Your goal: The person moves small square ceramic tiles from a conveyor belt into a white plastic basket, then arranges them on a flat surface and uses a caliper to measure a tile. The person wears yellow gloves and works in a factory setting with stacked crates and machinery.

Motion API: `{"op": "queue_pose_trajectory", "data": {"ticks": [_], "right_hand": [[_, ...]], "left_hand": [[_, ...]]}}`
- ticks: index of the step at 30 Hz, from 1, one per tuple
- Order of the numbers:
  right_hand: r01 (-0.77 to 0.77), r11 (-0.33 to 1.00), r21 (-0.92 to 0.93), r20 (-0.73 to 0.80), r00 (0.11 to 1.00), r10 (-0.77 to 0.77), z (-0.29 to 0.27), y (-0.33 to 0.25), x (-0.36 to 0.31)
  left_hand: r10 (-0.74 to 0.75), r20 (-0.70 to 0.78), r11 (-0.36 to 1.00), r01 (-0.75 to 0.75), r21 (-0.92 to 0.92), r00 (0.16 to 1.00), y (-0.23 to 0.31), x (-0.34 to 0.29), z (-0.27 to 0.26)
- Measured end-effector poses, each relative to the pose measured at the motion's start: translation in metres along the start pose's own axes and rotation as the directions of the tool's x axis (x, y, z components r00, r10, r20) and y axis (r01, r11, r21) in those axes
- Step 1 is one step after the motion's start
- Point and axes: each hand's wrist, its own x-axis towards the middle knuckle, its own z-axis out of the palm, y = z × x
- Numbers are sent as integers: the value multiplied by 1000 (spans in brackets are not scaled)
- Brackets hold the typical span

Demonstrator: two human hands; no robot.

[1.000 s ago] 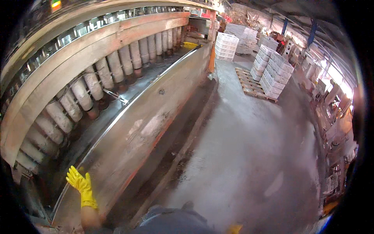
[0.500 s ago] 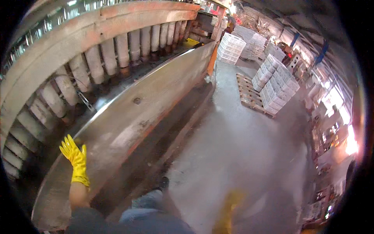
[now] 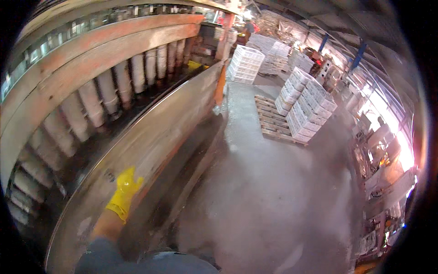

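My left hand (image 3: 125, 191) wears a yellow rubber glove and hangs in front of a long metal side panel (image 3: 157, 132). Its thumb stands out from the fingers, which are slightly smeared, and it holds nothing that I can see. Whether the glove touches the panel, I cannot tell. Behind the panel runs a dark trough with a row of pale upright cylinders (image 3: 91, 102) along its far side. No part of my right hand shows.
Beyond the grey floor (image 3: 269, 182), a wooden pallet (image 3: 269, 119) carries stacked white crates (image 3: 308, 102). More white crates (image 3: 245, 64) stand past the panel's end. A person (image 3: 248, 29) is in the background. Cluttered equipment (image 3: 381, 155) lines the right side.
My left hand has moved right and lower, from the panel's top edge to in front of its face. My right glove has left the picture. The view has shifted forward along the panel.
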Motion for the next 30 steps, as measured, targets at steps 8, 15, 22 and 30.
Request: {"op": "queue_pose_trajectory", "data": {"ticks": [8, 15, 22, 30], "right_hand": [[-192, 981, -34, 115, 974, 194, -31, 13, 166], [392, 645, -656, 401, 905, -142, -83, 23, 360], [146, 935, 325, 94, 978, -185, -134, -112, 691], [-246, 946, 212, 100, 968, 229, -136, -220, 741]], "left_hand": [[133, 579, 986, -48, -160, 804, 180, -33, 177], [-507, 610, 861, 388, 329, 609, 107, 38, 183], [-521, 547, 838, 513, 183, 656, 187, 122, 252], [-645, 635, 703, 656, 275, 425, 302, 281, 335]]}}
